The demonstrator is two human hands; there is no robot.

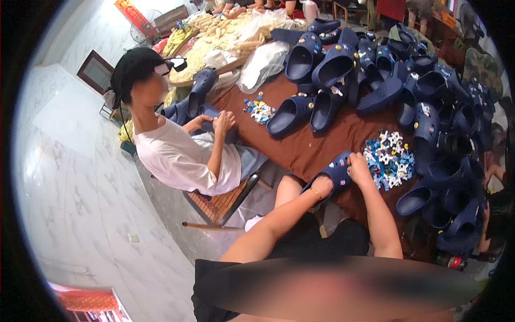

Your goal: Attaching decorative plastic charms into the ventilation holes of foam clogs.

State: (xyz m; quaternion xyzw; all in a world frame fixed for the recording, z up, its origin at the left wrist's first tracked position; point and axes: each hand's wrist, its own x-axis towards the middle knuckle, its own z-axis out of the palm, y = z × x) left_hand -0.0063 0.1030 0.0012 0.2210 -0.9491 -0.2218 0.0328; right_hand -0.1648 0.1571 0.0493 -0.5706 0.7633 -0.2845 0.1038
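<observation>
A navy blue foam clog (338, 173) with small coloured charms on its upper rests over my lap at the edge of the brown cloth. My left hand (322, 186) reaches into the foot opening and holds the clog from inside; its fingers are hidden. With bent fingers pressed together, my right hand (358, 165) touches the upper near the toe. Whatever it pinches is too small or covered to make out. Just beyond that hand lies a heap of blue, white and black shoe charms (390, 160).
Many navy clogs (332, 67) are piled along the far and right sides of the brown cloth (252, 121). A seated person (182, 145) on my left handles another clog. Near them lies a smaller charm pile (261, 111). Pale pieces (214, 40) and plastic bags (263, 65) lie behind.
</observation>
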